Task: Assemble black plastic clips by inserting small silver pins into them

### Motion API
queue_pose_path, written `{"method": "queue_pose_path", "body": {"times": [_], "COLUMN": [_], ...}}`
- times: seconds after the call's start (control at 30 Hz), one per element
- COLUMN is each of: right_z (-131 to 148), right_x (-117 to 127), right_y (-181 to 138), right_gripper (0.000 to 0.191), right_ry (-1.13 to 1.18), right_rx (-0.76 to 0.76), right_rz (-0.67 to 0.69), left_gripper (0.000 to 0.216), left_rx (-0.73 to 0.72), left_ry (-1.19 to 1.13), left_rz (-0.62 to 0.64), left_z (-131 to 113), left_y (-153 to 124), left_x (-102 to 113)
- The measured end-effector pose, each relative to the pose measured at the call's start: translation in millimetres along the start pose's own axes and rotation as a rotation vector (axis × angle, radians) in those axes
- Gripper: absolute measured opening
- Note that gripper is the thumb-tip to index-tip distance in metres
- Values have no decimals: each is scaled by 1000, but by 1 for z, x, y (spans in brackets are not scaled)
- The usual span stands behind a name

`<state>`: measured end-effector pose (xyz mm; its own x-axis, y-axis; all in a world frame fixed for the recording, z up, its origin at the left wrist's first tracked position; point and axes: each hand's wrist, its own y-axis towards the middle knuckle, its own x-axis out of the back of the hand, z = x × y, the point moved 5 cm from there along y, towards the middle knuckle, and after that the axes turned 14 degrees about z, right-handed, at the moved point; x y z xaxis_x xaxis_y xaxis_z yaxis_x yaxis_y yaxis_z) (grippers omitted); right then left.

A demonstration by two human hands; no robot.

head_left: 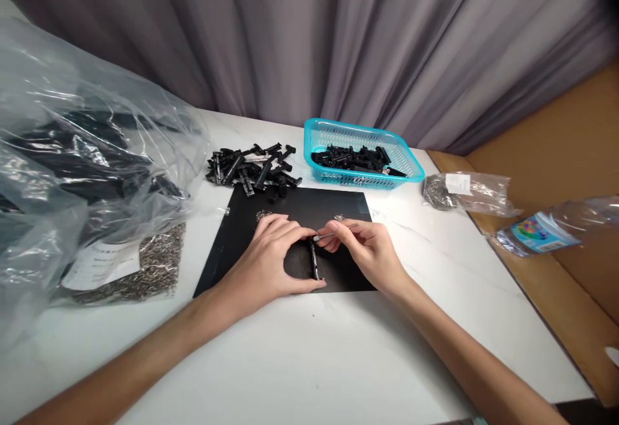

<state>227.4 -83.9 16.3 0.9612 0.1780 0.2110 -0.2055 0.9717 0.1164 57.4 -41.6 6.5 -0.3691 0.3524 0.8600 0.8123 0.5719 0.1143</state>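
Observation:
My left hand (275, 260) is closed on a narrow black plastic part (314, 262), thumb at its near end and forefinger at its far end. The part lies over a black mat (217, 254). My right hand (365, 247) pinches a thin, light-coloured metal tool (333, 234), whose tip meets the far end of the part. What kind of tool it is I cannot make out. Beyond my left fingers sits a small heap of tiny metal pieces (264, 215). Another little heap of metal pieces (339, 217) shows behind my right fingers.
A pile of black plastic parts (254, 168) lies behind the mat, beside a blue basket (411, 166) holding similar parts. Large clear bags (97, 154) and a bag of metal pieces (149, 264) fill the left. At right are a small bag (442, 191) and a plastic bottle (539, 231).

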Motion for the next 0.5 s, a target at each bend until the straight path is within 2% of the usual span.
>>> {"method": "queue_pose_path", "body": {"times": [0.1,0.23,0.3,0.4,0.5], "right_z": [6,17,15,8,5], "right_x": [6,20,15,-13,-37], "right_y": [-1,-6,-7,-8,-9], "right_gripper": [45,53,50,34,19], "right_ry": [-111,-286,-320,-546,-736], "right_rx": [31,101,49,-45,-25], "right_rz": [-71,-252,-206,-25,-11], "left_gripper": [62,59,56,51,57], "left_rx": [-3,-2,-12,-9,18], "left_ry": [22,42,63,95,120], "left_rz": [-2,4,0,-26,-61], "left_z": [-1,-4,-7,-11,-10], "left_y": [-2,-3,-4,-8,-11], "left_x": [2,4,3,3,7]}}
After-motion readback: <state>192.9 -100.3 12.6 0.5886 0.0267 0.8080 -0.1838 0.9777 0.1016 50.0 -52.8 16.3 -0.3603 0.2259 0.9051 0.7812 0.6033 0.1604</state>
